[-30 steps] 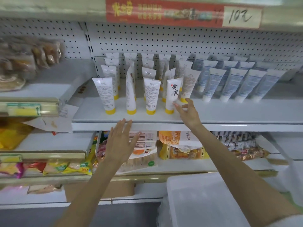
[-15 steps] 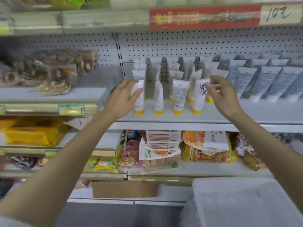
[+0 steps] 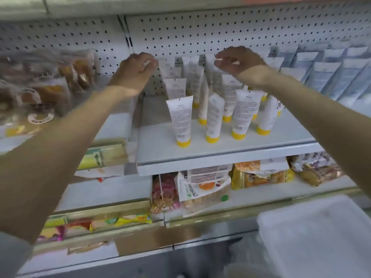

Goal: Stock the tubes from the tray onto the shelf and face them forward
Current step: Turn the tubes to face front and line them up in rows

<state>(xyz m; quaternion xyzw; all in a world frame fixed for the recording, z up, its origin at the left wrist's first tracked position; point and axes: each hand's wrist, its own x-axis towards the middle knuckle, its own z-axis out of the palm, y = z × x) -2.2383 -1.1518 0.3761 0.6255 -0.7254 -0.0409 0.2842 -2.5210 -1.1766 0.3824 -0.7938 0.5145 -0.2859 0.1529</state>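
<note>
White tubes with yellow caps stand cap-down in rows on the white shelf (image 3: 210, 155). The front row holds a left tube (image 3: 181, 120), two more (image 3: 214, 117) (image 3: 244, 114), and one with black characters (image 3: 270, 117), partly behind my right forearm. My left hand (image 3: 134, 72) is raised at the back left, its curled fingertips at the top edge of a rear tube (image 3: 167, 66); blur hides any grip. Above the rear tubes hovers my right hand (image 3: 240, 60), fingers hanging loosely curled with nothing seen between them. The white tray (image 3: 313, 235) is at bottom right.
Blue-grey tubes (image 3: 331, 77) fill the same shelf to the right. Bagged pastries (image 3: 46, 85) sit on the left shelf section. Snack packets (image 3: 202, 187) lie on the shelf below. A white pegboard (image 3: 200, 33) backs the shelf.
My left hand has let go of the front-left tube and risen to the back row. My right hand has left the lettered tube and moved up and back. The view has tilted down.
</note>
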